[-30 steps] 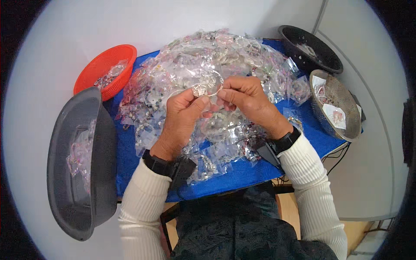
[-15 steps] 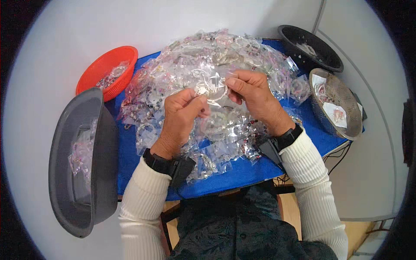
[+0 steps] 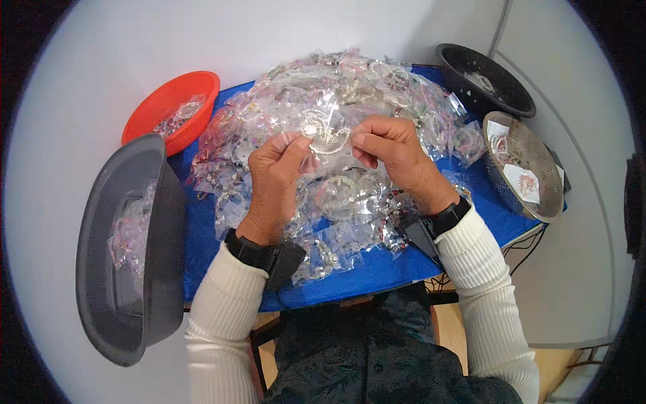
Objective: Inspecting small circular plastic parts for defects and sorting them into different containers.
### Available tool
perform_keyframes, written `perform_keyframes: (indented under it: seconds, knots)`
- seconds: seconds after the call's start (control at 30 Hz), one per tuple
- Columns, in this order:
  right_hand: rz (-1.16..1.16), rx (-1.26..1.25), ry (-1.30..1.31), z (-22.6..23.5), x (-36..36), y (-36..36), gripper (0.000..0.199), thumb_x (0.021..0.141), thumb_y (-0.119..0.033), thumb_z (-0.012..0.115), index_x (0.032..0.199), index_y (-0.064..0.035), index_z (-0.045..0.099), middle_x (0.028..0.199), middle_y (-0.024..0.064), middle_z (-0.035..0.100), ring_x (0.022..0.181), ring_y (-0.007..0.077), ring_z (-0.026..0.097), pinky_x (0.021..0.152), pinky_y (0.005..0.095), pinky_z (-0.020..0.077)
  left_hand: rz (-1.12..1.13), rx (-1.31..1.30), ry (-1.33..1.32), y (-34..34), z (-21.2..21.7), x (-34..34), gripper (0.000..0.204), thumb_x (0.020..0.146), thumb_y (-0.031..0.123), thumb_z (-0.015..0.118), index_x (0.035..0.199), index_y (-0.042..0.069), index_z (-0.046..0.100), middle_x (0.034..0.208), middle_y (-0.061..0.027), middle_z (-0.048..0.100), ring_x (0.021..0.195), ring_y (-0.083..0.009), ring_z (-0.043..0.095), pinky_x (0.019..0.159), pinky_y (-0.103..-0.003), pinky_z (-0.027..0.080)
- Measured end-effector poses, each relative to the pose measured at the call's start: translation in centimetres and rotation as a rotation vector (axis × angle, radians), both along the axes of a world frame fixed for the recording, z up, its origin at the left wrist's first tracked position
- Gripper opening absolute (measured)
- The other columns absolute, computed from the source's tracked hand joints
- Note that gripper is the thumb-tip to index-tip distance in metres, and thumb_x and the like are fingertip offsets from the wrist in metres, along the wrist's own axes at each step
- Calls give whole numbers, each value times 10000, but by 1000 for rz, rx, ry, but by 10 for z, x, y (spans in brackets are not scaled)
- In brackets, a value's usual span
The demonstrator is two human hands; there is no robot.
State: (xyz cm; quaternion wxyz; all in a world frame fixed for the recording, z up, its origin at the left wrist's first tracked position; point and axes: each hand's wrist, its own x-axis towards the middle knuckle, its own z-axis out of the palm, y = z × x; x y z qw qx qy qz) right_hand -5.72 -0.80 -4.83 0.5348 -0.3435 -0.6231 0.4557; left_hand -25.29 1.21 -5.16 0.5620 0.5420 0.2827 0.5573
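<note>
"What are the fingers doing?"
"The left hand pinches one edge of a clear bag; the right hand pinches the opposite edge, thumb against fingers."
"And the silvery bangle?"
"Inside the bag, between both hands' fingertips, above a heap of bagged jewellery."

No text, label, number or sign I can read from here: clear bag, heaped packets, white card in metal colander too small, blurred.
</note>
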Motion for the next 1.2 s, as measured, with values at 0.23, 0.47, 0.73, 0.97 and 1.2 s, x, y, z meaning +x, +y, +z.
perform_keyframes:
  seconds: [0.23, 0.47, 0.73, 0.97, 1.2]
  knots:
    - [3, -19, 6, 1, 7, 3, 178, 868, -184, 587, 810, -25, 640, 690, -12, 568, 593, 48, 475, 527, 194, 360, -117, -26, 188, -6, 5, -2, 128, 873, 116, 556, 835, 13, 621, 692, -25, 586, 608, -88, 533, 574, -219, 437]
    - [-107, 25, 149, -9, 7, 9, 179, 862, -197, 606, 846, -26, 655, 690, -25, 563, 597, 37, 462, 529, 184, 351, -160, -111, 176, -10, 7, 4, 153, 875, 145, 562, 849, 11, 630, 693, -21, 598, 591, -94, 550, 570, -223, 457]
    - [-206, 10, 74, 5, 9, 2, 164, 860, -175, 607, 831, -20, 651, 641, -33, 542, 538, 33, 438, 478, 185, 333, -99, -36, 332, 1, 1, -9, 170, 875, 169, 569, 836, 14, 626, 678, -10, 592, 576, -74, 538, 523, -205, 408]
    - [-198, 92, -5, 4, 14, 4, 184, 865, -193, 605, 804, -24, 646, 603, -36, 511, 508, 35, 415, 458, 190, 316, -6, -8, 211, 1, 1, -7, 147, 861, 153, 582, 808, 20, 616, 663, -3, 577, 532, -60, 489, 497, -206, 377]
    - [-210, 65, 121, 2, 13, 5, 190, 868, -190, 600, 772, -28, 628, 594, -32, 496, 498, 43, 399, 455, 195, 312, -106, -44, 292, -3, 8, -6, 156, 875, 153, 559, 829, 20, 627, 674, 3, 569, 537, -51, 472, 495, -197, 366]
